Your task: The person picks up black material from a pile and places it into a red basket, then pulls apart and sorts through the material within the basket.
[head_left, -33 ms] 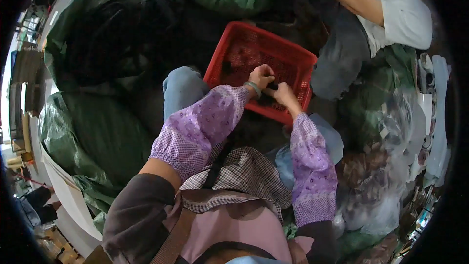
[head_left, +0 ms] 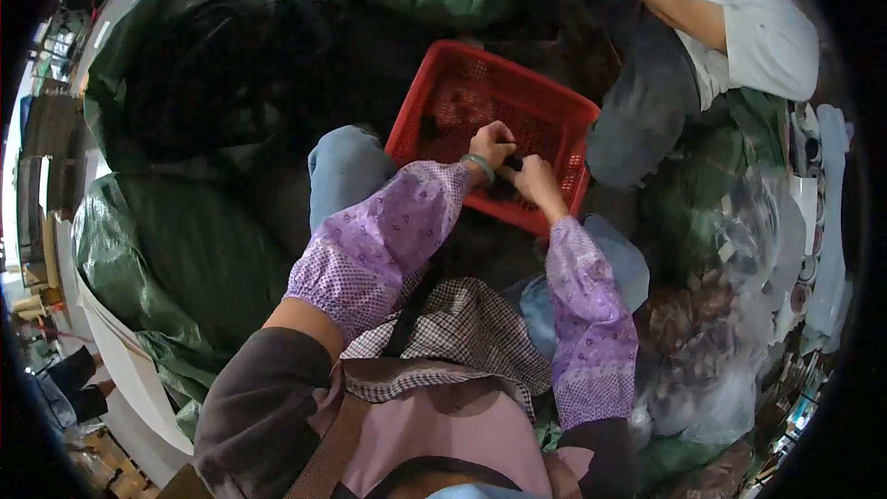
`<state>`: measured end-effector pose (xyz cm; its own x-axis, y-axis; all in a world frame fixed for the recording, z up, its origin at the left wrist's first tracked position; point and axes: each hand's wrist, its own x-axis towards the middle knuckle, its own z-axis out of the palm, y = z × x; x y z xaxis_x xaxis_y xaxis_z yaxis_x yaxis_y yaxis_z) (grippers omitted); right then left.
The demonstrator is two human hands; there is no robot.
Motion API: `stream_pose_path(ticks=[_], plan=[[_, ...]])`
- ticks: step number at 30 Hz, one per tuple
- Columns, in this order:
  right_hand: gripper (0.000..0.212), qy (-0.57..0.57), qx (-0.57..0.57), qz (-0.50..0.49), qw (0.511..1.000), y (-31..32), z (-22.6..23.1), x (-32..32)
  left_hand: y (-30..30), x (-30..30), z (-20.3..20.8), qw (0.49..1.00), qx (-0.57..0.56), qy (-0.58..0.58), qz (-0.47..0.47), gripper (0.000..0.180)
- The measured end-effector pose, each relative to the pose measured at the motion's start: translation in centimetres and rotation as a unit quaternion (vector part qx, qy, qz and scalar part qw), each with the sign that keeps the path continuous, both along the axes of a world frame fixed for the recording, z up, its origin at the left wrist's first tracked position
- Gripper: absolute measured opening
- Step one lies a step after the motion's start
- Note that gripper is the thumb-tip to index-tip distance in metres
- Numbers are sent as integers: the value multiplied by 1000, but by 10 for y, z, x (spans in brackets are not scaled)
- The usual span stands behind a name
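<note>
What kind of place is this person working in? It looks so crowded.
Probably a sorting or packing spot in a storeroom or workshop. Big green sacks stand all around, a red plastic basket sits under both hands, and clear bags of goods pile up beside another seated person.

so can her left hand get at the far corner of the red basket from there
Probably yes. The left hand is already over the red basket, beside the right hand and a small dark item. Nothing visible blocks the basket's open top, though it is a stretch.

One red basket (head_left: 545, 106), three green sacks (head_left: 166, 249), two purple sleeve covers (head_left: 379, 240), two people
</note>
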<state>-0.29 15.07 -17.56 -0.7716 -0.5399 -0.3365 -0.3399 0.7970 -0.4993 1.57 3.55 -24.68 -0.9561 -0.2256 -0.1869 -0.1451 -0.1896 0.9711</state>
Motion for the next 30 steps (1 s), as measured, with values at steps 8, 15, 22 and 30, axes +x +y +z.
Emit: stream_pose_path(ticks=[8, 15, 22, 30], plan=[[16, 278, -53, 87, 955, -12, 15, 20, -7, -13, -12, 951, 178, -215, 132, 8], [17, 284, -84, 64, 953, -5, 37, 41, -62, -40, -51, 904, 276, -27, 326, 3], [56, 116, -41, -99, 988, 23, 3, 16, -65, -38, -42, 957, 70, -189, 208, 52], [66, 28, 84, 85, 992, 67, -91, 76, -148, -12, -48, 903, 187, -228, 312, 15]])
